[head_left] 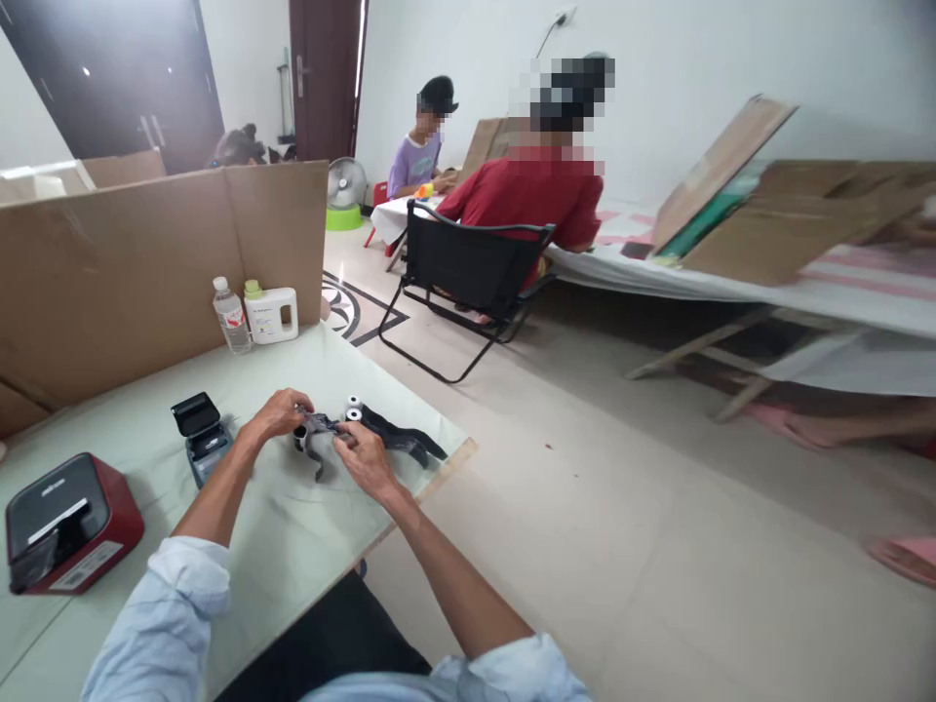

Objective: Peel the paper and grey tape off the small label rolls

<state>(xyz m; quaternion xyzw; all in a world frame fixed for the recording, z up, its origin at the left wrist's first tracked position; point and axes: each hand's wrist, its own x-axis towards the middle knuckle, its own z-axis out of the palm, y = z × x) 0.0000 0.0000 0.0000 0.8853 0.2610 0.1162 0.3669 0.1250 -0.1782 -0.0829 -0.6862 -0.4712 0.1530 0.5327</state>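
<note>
My left hand (pixel 276 413) and my right hand (pixel 368 458) meet over a pale green table (pixel 292 526), both closed on a small dark strip-like piece (pixel 319 432) held between them. Its loose end hangs down towards the table. Just beyond my fingers stand two small white paper rolls (pixel 354 409) and a black wrapper or strip (pixel 401 438) lying flat. What exactly the held piece is I cannot make out.
A small dark label printer (pixel 203 437) with its lid up sits left of my hands; a red and black device (pixel 65 524) lies nearer left. A water bottle (pixel 232 315) and white jug (pixel 271 312) stand by a cardboard screen (pixel 146 263). Two people sit at a far table.
</note>
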